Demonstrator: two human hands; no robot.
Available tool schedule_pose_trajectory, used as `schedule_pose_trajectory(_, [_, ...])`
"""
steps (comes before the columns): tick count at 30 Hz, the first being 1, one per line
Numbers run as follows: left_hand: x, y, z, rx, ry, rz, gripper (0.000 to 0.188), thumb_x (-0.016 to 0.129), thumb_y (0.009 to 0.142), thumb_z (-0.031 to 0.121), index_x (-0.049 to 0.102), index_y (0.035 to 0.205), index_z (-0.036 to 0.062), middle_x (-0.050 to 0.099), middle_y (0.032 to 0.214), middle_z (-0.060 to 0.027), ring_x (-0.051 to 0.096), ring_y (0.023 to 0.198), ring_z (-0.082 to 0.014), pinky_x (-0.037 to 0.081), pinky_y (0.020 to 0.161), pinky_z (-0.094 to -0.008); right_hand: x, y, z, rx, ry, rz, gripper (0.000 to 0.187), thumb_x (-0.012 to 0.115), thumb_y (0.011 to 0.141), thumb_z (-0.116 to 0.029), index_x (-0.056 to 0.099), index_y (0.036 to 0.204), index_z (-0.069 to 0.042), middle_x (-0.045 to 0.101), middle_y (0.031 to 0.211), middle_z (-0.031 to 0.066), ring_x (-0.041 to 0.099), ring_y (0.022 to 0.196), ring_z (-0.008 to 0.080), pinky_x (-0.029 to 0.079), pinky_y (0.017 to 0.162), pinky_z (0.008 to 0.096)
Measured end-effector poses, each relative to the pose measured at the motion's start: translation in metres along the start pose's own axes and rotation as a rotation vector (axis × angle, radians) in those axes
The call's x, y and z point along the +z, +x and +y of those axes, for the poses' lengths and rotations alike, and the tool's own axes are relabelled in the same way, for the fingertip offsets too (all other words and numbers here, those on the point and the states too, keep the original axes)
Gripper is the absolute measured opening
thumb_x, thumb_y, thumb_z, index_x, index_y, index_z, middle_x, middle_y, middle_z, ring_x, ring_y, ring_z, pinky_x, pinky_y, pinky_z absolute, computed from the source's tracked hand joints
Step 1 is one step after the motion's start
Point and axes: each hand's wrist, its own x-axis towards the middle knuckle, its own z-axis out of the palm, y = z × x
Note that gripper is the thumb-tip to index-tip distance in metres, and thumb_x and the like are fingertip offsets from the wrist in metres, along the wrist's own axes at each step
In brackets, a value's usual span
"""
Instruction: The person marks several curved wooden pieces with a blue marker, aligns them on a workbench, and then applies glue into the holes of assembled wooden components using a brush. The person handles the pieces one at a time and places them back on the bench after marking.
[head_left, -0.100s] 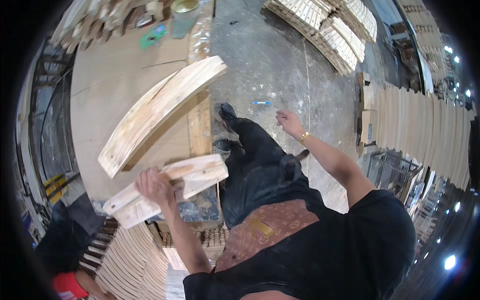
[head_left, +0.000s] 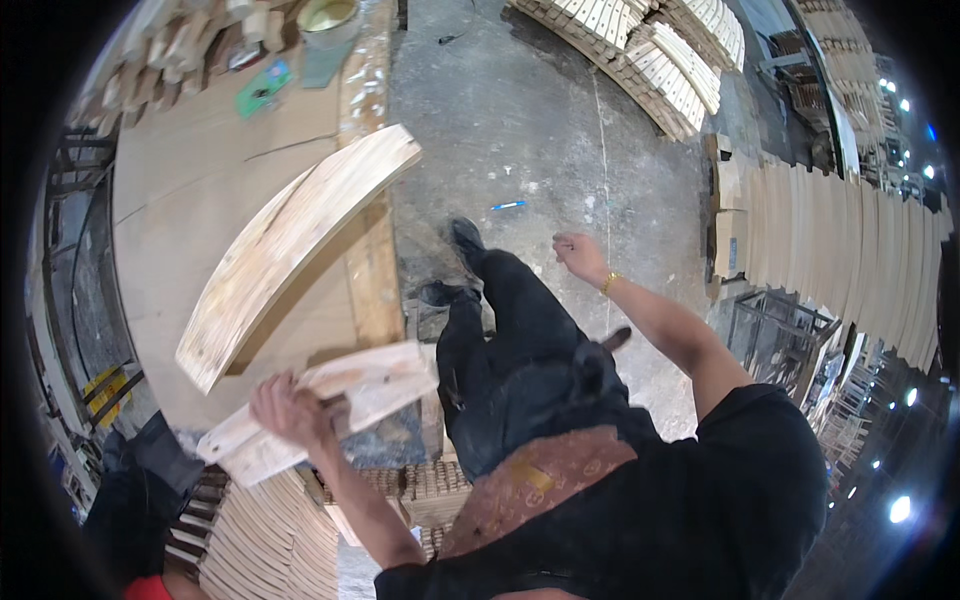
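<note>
My left hand (head_left: 292, 410) is closed over the top of a pale curved wooden piece (head_left: 385, 378), at the near end of a cardboard-covered workbench (head_left: 180, 225). A hole shows near that piece's left end. Beyond it, a second, longer curved wooden piece (head_left: 295, 250) lies slantwise on the bench, a long crack or seam along its upper side. My right hand (head_left: 582, 258) hangs away from the bench over the floor, fingers loosely bent and slightly apart, with nothing visible in them. A gold-coloured band circles the right wrist.
Wooden parts (head_left: 165, 45), a tub (head_left: 328, 20) and a green item (head_left: 263, 88) occupy the bench's far end. Slat stacks (head_left: 630, 50) stand on the floor ahead; more boards (head_left: 840, 250) at right. A blue pen-like object (head_left: 508, 205) lies on the floor. Another person's dark-clothed leg (head_left: 130, 500) shows lower left.
The view has shifted, so the bench and both curved pieces appear further left and mostly lower. My left hand keeps its hold on the near piece.
</note>
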Motion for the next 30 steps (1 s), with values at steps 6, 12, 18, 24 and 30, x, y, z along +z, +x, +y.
schedule_pose_trajectory(6, [-0.007,-0.031,0.018,-0.138,-0.120,-0.105,0.036,0.037,0.097,0.020,0.065,0.086,0.0006,0.064,0.084,-0.0131,0.059,0.089,-0.0318,0.044,0.087,-0.0431,-0.018,0.081,0.157,-0.037,-0.401,-0.041,0.028,0.052,0.077,-0.010,0.065,0.101,-0.003,0.065,0.095,0.0210,0.061,0.091,0.0377,0.049,0.082,0.0420])
schedule_pose_trajectory(12, [-0.021,0.000,0.000,-0.003,-0.087,-0.209,0.033,0.041,0.093,0.021,0.065,0.088,-0.0019,0.064,0.084,-0.0129,0.060,0.089,-0.0298,0.046,0.087,-0.0382,0.098,0.269,0.250,-0.193,-0.605,-0.045,0.026,0.055,0.077,-0.009,0.058,0.103,-0.004,0.060,0.106,0.0189,0.062,0.093,0.0367,0.051,0.078,0.0450])
schedule_pose_trajectory(18, [0.031,0.047,0.031,0.074,0.038,-0.263,0.037,0.039,0.093,0.023,0.065,0.086,-0.0018,0.064,0.086,-0.0139,0.059,0.090,-0.0306,0.045,0.088,-0.0400,0.179,0.365,0.305,-0.035,-0.765,0.138,0.019,0.054,0.083,-0.015,0.055,0.101,-0.009,0.057,0.099,0.0111,0.063,0.085,0.0269,0.054,0.062,0.0391])
schedule_pose_trajectory(24, [-0.004,-0.020,0.004,-0.110,0.077,-0.225,0.040,0.038,0.092,0.026,0.066,0.084,-0.0018,0.065,0.088,-0.0150,0.059,0.091,-0.0313,0.044,0.089,-0.0418,0.169,0.356,0.283,-0.406,-0.958,0.000,0.022,0.052,0.084,-0.014,0.055,0.105,-0.010,0.060,0.105,0.0115,0.060,0.090,0.0293,0.050,0.071,0.0451])
schedule_pose_trajectory(30, [0.005,-0.030,0.015,-0.261,-0.036,-0.126,0.043,0.036,0.092,0.028,0.067,0.083,-0.0017,0.065,0.089,-0.0161,0.059,0.092,-0.0321,0.043,0.090,-0.0436,0.089,0.197,0.180,-0.190,-0.235,-0.043,0.028,0.050,0.086,-0.025,0.059,0.098,-0.001,0.061,0.088,0.0239,0.059,0.084,0.0402,0.046,0.071,0.0463])
